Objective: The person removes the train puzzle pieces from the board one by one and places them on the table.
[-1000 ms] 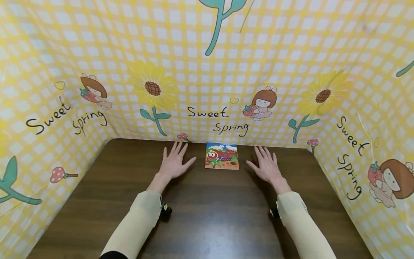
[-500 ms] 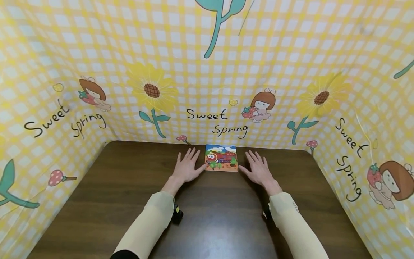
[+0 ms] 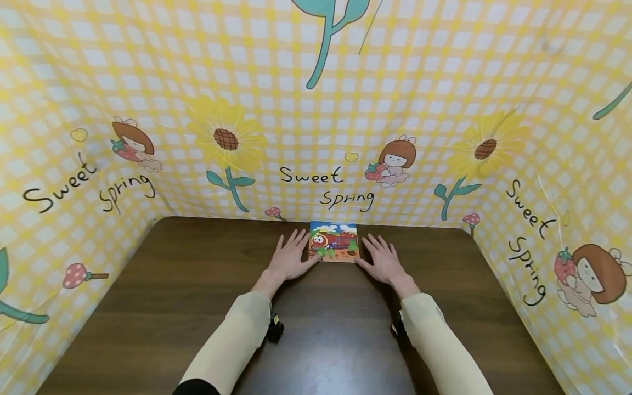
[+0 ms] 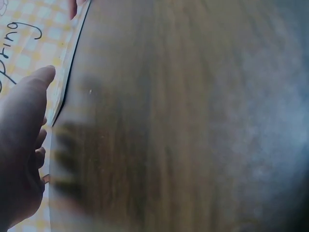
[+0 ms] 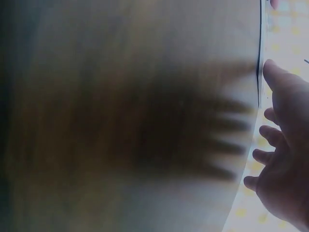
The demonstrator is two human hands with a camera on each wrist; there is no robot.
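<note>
A small, thin square picture board [image 3: 337,244] lies flat at the far edge of the table in the head view. Its bright print has a red cartoon figure with a round white eye, blue sky and green plants. To its left is my left hand [image 3: 288,260], fingers spread, with the thumb tip at the near left corner. My right hand [image 3: 386,261] mirrors it on the other side, thumb at the near right corner. Both wrist views show the left hand [image 4: 21,121] and right hand [image 5: 289,130] with extended thumbs and the other fingers partly hidden.
The dark brown wooden table [image 3: 197,307] has a glare patch near its middle. Yellow checked cloth [image 3: 296,126] with flowers, mushrooms and "Sweet Spring" lettering stands around its back and both sides, right behind the board. A small black device [image 3: 275,328] sits at the left cuff.
Both hands have moved inward from either side, so the thumbs now reach the board's near corners. The board stays by the cloth; the whole head view has shifted slightly.
</note>
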